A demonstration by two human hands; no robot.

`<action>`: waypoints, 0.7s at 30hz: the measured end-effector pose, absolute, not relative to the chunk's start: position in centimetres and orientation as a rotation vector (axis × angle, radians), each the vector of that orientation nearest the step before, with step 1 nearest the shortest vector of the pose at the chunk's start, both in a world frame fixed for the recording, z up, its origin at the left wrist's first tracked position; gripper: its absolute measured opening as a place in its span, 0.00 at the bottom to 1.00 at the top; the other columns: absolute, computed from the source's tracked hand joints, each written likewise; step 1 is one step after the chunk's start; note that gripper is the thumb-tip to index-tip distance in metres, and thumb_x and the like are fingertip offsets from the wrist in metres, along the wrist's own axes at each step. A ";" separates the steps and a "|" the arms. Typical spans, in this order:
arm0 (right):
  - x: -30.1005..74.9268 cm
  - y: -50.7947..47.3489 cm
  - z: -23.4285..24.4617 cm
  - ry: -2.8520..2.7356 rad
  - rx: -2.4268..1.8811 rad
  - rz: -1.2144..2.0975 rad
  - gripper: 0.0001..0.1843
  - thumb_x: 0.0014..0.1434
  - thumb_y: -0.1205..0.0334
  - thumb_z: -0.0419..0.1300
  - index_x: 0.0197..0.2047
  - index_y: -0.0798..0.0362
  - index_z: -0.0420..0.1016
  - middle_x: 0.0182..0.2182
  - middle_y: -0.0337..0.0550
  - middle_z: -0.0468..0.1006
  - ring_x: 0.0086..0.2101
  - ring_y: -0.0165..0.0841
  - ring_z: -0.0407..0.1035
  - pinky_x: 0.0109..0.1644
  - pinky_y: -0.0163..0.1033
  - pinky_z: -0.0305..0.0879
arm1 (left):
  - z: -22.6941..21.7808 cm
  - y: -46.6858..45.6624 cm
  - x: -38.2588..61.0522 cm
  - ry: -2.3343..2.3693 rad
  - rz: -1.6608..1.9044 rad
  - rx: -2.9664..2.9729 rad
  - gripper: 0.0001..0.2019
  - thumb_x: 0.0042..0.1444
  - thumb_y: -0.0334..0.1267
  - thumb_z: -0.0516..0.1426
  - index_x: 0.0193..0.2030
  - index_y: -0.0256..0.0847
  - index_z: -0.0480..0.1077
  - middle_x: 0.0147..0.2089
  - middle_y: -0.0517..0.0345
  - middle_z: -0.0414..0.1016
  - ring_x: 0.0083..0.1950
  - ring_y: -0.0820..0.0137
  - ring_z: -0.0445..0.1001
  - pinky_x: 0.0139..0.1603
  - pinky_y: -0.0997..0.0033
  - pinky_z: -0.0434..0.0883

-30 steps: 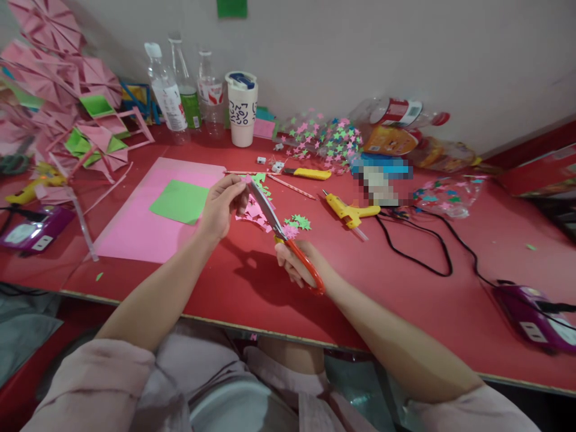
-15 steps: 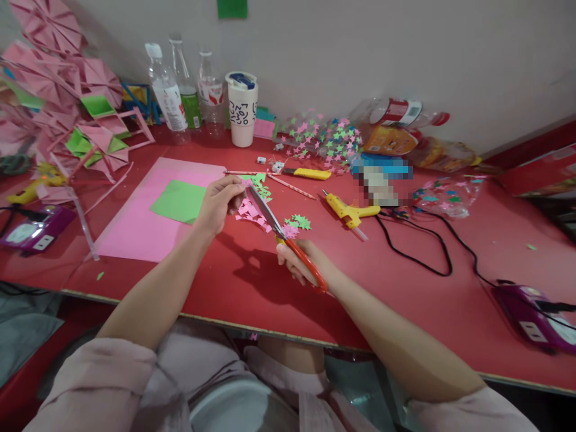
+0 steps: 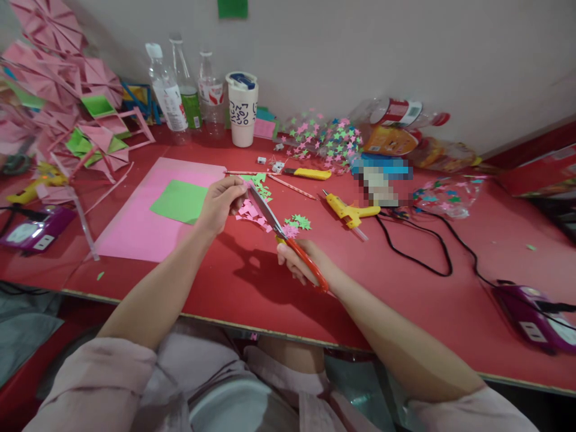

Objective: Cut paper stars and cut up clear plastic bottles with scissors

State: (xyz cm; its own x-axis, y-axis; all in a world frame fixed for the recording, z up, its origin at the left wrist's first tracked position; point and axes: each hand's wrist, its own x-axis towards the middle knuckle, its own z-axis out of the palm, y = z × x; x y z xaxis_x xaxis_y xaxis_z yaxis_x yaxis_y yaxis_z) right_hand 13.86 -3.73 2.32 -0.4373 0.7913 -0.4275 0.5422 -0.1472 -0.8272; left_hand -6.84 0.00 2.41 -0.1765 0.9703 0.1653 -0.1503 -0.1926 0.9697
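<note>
My right hand is closed round the red and yellow handles of a pair of scissors, whose blades point up and left. At the blade tips, my left hand pinches a small piece of pink paper. Pink paper scraps and green paper scraps lie on the table behind and below the blades. Beside the scissors' pivot are small pink cut shapes and green cut shapes. Left of my left hand, a green paper square rests on a large pink sheet.
A yellow glue gun with a black cord lies right of the scissors, near a yellow utility knife. Bottles and a white cup stand along the wall. Folded pink paper models fill the left. Purple boxes sit at both sides.
Almost nothing differs. Both hands, the scissors and the pink piece stay in nearly the same place, with only a very slight shift.
</note>
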 end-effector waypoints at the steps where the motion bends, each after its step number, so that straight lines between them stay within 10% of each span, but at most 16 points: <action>1: 13.8 -3.7 2.3 -1.882 -1.520 1.622 0.27 0.54 0.35 0.55 0.24 0.53 0.65 0.08 0.28 0.58 0.09 0.23 0.56 0.16 0.31 0.58 | 2.4 0.0 -6.8 1.108 1.537 1.130 0.08 0.44 0.36 0.55 0.19 0.40 0.63 0.12 0.69 0.60 0.13 0.84 0.54 0.12 0.83 0.49; 21: 14.1 -3.6 2.3 -1.891 -1.488 1.671 0.27 0.55 0.35 0.53 0.23 0.52 0.64 0.07 0.28 0.56 0.09 0.23 0.55 0.16 0.31 0.58 | 2.4 0.4 -7.9 1.103 1.378 1.204 0.06 0.44 0.36 0.56 0.21 0.40 0.65 0.13 0.67 0.60 0.14 0.83 0.56 0.13 0.83 0.50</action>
State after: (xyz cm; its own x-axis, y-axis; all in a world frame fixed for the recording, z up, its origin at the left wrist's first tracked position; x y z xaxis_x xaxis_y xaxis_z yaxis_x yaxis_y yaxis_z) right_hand 14.06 -3.59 2.34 -0.4672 0.7683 -0.4375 0.5284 -0.1541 -0.8349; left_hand -7.89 0.37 2.44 -0.0481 0.9913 0.1225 -0.0979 -0.1268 0.9871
